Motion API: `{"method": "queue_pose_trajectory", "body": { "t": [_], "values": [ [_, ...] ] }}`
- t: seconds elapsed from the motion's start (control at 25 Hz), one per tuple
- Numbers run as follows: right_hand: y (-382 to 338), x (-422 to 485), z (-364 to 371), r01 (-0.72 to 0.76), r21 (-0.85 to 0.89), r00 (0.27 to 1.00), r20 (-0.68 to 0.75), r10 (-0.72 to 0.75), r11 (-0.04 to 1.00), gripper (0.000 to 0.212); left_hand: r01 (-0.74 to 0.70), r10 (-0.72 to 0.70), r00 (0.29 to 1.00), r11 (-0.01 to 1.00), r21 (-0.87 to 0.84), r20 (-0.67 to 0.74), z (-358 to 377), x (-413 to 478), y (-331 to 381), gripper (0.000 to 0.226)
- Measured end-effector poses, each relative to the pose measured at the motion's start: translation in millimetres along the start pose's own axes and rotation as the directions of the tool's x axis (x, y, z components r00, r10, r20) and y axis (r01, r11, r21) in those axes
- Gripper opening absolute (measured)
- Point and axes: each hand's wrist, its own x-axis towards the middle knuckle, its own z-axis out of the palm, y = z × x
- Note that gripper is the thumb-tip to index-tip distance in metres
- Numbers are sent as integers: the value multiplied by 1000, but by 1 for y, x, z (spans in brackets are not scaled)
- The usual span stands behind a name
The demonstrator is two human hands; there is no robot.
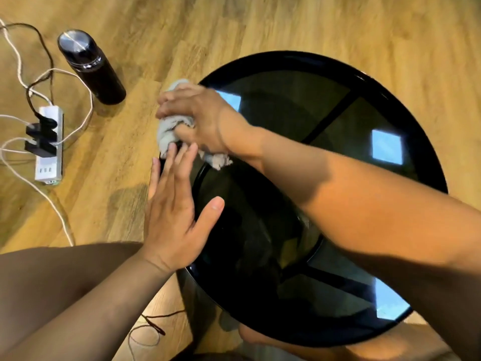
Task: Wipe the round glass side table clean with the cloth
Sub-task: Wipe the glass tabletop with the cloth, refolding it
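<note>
The round glass side table (390, 105) has a dark glass top in a black rim and fills the middle and right of the view. My right hand (200, 118) reaches across it and is shut on a crumpled grey cloth (166, 134), pressed against the table's far left rim. Just below it, my left hand (174, 217) lies flat with fingers spread on the left rim, fingertips touching the cloth's lower edge.
On the wooden floor to the left stand a black bottle (91, 66) and a white power strip (49, 147) with black plugs and several loose cables. Another thin cable (153, 327) lies on the floor near the table's base. My knees frame the bottom edge.
</note>
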Motion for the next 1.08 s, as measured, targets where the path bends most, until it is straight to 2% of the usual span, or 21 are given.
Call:
{"method": "queue_pose_trajectory", "body": {
  "t": [0.08, 0.12, 0.24, 0.36, 0.52, 0.64, 0.72, 0.76, 0.88, 0.92, 0.96, 1.0, 1.04, 1.08],
  "values": [
    [40, 2, -19, -165, -152, 985, -71, 156, 975, 39, -4, 5, 1000, 1000, -23, 5, 0, 0, -2, 74],
    [63, -3, -32, -264, -133, 957, -162, 242, 955, 38, -2, 3, 1000, 1000, -31, 3, 0, 0, -3, 73],
    [137, -69, -77, -541, -39, 785, -383, 487, 840, 37, 1, -1, 1000, 1000, -6, 5, -1, 0, -2, 71],
    [164, -188, -104, -779, -60, 587, -423, 691, 624, 38, 9, -9, 1000, 1000, 7, 17, -2, 1, 1, 69],
    [93, -321, -64, -937, -66, 334, -449, 829, 342, 53, 29, -29, 999, 999, 16, 27, -4, 0, 4, 69],
    [2, -357, -11, -968, -43, 236, -498, 834, 248, 51, 24, -24, 1000, 1000, 0, 1, 2, 2, -3, 68],
    [-71, -348, 31, -952, 27, 251, -507, 825, 306, 46, 29, -29, 1000, 1000, -3, -6, 3, 1, -5, 68],
    [-106, -332, 51, -919, 52, 311, -511, 801, 390, 44, 33, -33, 999, 999, 2, -7, 2, 2, -4, 68],
    [-178, -265, 98, -693, 88, 617, -441, 651, 716, 37, 51, -55, 997, 996, 69, 53, -6, 0, 1, 63],
    [-189, -240, 102, -606, 170, 671, -416, 614, 777, 35, 92, -92, 991, 996, 7, 96, -11, 2, 4, 57],
    [-192, -215, 98, -531, 321, 677, -396, 621, 784, 34, 173, -156, 980, 974, -148, 121, -20, 6, 9, 48],
    [-194, -194, 87, -441, 533, 671, -339, 660, 722, 34, 295, -260, 955, 885, -361, 143, -35, 10, 18, 37],
    [-194, -177, 73, -324, 753, 654, -259, 711, 572, 35, 393, -349, 918, 728, -563, 189, -51, 13, 27, 28],
    [-194, -167, 57, -183, 915, 626, -174, 760, 360, 35, 442, -389, 889, 589, -677, 242, -68, 14, 37, 25]
  ]
}}
